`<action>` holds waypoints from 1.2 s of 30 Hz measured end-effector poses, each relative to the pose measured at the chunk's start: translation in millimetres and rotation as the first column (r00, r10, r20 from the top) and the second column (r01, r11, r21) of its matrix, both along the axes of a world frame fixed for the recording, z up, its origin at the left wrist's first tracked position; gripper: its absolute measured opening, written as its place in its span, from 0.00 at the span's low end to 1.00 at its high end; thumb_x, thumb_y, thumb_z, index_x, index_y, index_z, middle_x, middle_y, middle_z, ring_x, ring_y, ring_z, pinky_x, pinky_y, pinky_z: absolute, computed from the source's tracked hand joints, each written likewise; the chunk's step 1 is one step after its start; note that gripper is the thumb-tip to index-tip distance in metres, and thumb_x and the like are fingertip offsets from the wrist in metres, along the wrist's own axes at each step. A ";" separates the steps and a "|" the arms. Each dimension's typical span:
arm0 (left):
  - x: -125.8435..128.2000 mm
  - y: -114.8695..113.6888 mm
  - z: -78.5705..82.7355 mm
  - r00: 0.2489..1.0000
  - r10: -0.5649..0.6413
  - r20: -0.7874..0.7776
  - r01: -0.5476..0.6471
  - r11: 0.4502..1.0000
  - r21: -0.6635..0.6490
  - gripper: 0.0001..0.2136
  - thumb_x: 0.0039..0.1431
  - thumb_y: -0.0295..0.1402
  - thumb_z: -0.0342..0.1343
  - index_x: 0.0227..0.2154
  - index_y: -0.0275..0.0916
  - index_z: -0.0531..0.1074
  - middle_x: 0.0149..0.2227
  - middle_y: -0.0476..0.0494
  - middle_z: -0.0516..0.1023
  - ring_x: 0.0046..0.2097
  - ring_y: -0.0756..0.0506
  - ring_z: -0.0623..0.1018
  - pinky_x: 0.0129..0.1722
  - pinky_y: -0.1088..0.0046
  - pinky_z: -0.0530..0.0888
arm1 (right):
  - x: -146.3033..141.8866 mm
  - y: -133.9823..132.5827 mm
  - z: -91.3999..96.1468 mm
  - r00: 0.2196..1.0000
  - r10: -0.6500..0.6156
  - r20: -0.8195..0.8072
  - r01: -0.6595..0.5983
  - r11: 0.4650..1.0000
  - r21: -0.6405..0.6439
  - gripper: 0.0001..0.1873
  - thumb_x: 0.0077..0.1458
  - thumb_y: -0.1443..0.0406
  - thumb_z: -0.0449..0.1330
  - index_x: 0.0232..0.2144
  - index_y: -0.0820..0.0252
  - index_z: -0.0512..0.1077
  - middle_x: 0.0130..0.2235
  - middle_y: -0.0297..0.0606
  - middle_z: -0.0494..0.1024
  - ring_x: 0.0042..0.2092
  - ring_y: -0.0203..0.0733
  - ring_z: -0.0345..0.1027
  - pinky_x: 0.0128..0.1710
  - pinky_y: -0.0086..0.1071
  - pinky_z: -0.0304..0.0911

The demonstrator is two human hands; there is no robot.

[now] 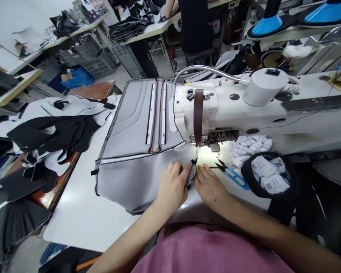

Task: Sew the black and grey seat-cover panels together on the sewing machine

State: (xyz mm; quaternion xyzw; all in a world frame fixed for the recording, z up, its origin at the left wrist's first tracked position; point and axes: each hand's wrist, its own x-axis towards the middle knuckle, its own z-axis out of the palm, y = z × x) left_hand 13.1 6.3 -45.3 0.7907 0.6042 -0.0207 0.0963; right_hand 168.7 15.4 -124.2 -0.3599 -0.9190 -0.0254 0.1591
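Observation:
A grey padded seat cover point(130, 174) lies across the white table, its right edge under the head of a sewing machine point(210, 102). My left hand point(173, 185) presses on the cover near that edge, thumb and fingers closing on the fabric. Just right of it, my right hand point(208, 184) has its fingers together at the same edge, by a small black tab. Both hands sit a little in front of the lit needle area. Blue thread snips point(234, 177) lie to the right of my right hand.
A black round pouch point(284, 193) with white labels stands at the right, with white cord point(251, 146) behind it. Cut black and white fabric pieces point(57, 129) are piled at the left. Beyond the machine a person point(194, 26) sits at another table.

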 end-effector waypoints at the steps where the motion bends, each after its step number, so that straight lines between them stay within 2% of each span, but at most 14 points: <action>1: 0.3 5.7 -3.9 1.000 -0.013 0.017 0.013 1.000 -0.026 0.28 0.53 0.23 0.49 0.59 0.40 0.64 0.44 0.37 0.71 0.46 0.38 0.70 0.44 0.60 0.72 | -0.8 0.9 -1.7 1.000 0.009 -0.001 -0.009 1.000 0.013 0.13 0.58 0.72 0.55 0.42 0.76 0.74 0.48 0.61 0.75 0.54 0.53 0.66 0.61 0.47 0.53; 5: 1.9 38.0 -6.8 0.993 -0.031 0.116 0.045 0.992 -0.119 0.22 0.50 0.20 0.47 0.46 0.39 0.75 0.37 0.40 0.74 0.41 0.42 0.73 0.43 0.66 0.72 | -1.5 8.4 -6.9 0.999 0.033 -0.010 -0.033 0.999 -0.007 0.14 0.58 0.65 0.60 0.41 0.73 0.74 0.49 0.60 0.74 0.56 0.55 0.65 0.60 0.47 0.56; 8: 2.3 57.2 -2.7 0.988 -0.060 0.140 0.081 0.985 -0.153 0.18 0.47 0.20 0.48 0.37 0.40 0.77 0.33 0.42 0.75 0.39 0.43 0.74 0.40 0.69 0.71 | -1.2 19.1 -7.2 1.000 0.020 0.005 -0.019 0.999 -0.030 0.15 0.58 0.61 0.60 0.39 0.71 0.74 0.48 0.59 0.75 0.56 0.55 0.65 0.60 0.48 0.56; 12: 4.2 77.6 -3.1 0.987 -0.108 0.117 0.126 0.980 -0.154 0.17 0.45 0.20 0.48 0.34 0.40 0.78 0.33 0.42 0.76 0.39 0.42 0.75 0.38 0.70 0.70 | 0.1 38.3 -3.5 0.999 0.047 0.014 -0.046 0.998 -0.046 0.12 0.58 0.62 0.59 0.36 0.69 0.74 0.43 0.56 0.76 0.53 0.55 0.66 0.59 0.49 0.55; 15: 8.2 88.4 -5.0 0.989 -0.139 0.044 0.144 0.976 -0.166 0.15 0.47 0.20 0.48 0.34 0.39 0.77 0.35 0.41 0.76 0.40 0.42 0.75 0.38 0.69 0.70 | 3.9 50.4 -1.0 0.995 0.095 -0.023 -0.096 0.993 -0.071 0.10 0.58 0.63 0.59 0.34 0.68 0.73 0.40 0.53 0.75 0.49 0.54 0.67 0.56 0.49 0.59; 18: 14.1 89.8 -7.6 0.984 -0.154 -0.091 0.140 0.979 -0.152 0.13 0.54 0.22 0.48 0.36 0.37 0.76 0.40 0.38 0.76 0.44 0.40 0.74 0.38 0.67 0.70 | 8.6 56.0 -2.6 0.984 0.099 -0.147 -0.111 0.991 -0.072 0.08 0.60 0.69 0.54 0.34 0.67 0.73 0.40 0.50 0.75 0.48 0.50 0.67 0.53 0.45 0.62; 21: 19.3 83.9 -14.1 0.973 -0.123 -0.194 0.110 0.991 -0.077 0.14 0.61 0.24 0.45 0.44 0.35 0.73 0.46 0.35 0.73 0.48 0.38 0.72 0.37 0.66 0.70 | 10.3 56.5 -6.6 0.950 0.062 -0.306 -0.083 0.995 -0.058 0.12 0.59 0.75 0.49 0.33 0.66 0.72 0.39 0.47 0.75 0.46 0.46 0.67 0.52 0.41 0.63; 23: 21.5 80.1 -20.8 0.970 -0.091 -0.224 0.088 0.996 -0.025 0.14 0.63 0.25 0.43 0.47 0.35 0.70 0.46 0.35 0.72 0.48 0.38 0.72 0.37 0.66 0.70 | 8.8 56.1 -8.2 0.929 0.038 -0.369 -0.053 0.998 -0.030 0.13 0.58 0.75 0.48 0.31 0.65 0.71 0.37 0.46 0.75 0.44 0.45 0.67 0.51 0.40 0.63; 28: 21.9 82.3 -35.6 0.967 -0.077 -0.243 0.106 0.989 0.105 0.12 0.64 0.25 0.44 0.46 0.33 0.70 0.48 0.33 0.71 0.48 0.38 0.71 0.39 0.64 0.70 | 4.2 54.3 -5.6 0.915 0.000 -0.404 0.023 0.998 0.051 0.11 0.57 0.74 0.49 0.29 0.63 0.71 0.33 0.43 0.75 0.40 0.44 0.68 0.51 0.43 0.62; 30: 20.0 85.4 -36.8 0.967 -0.103 -0.231 0.129 0.986 0.101 0.12 0.64 0.24 0.44 0.44 0.33 0.71 0.47 0.33 0.71 0.48 0.38 0.70 0.39 0.63 0.70 | 5.4 53.2 -4.7 0.915 -0.004 -0.404 0.025 0.999 0.048 0.12 0.58 0.74 0.49 0.29 0.62 0.71 0.32 0.41 0.75 0.38 0.43 0.67 0.52 0.42 0.61; 36: 18.2 87.8 -35.2 0.968 -0.122 -0.221 0.156 0.978 0.141 0.11 0.64 0.24 0.44 0.42 0.33 0.71 0.45 0.33 0.72 0.47 0.36 0.71 0.39 0.61 0.70 | 9.4 51.1 -7.1 0.922 0.027 -0.385 -0.013 0.999 0.039 0.12 0.58 0.74 0.49 0.32 0.63 0.72 0.34 0.43 0.75 0.41 0.45 0.67 0.54 0.44 0.60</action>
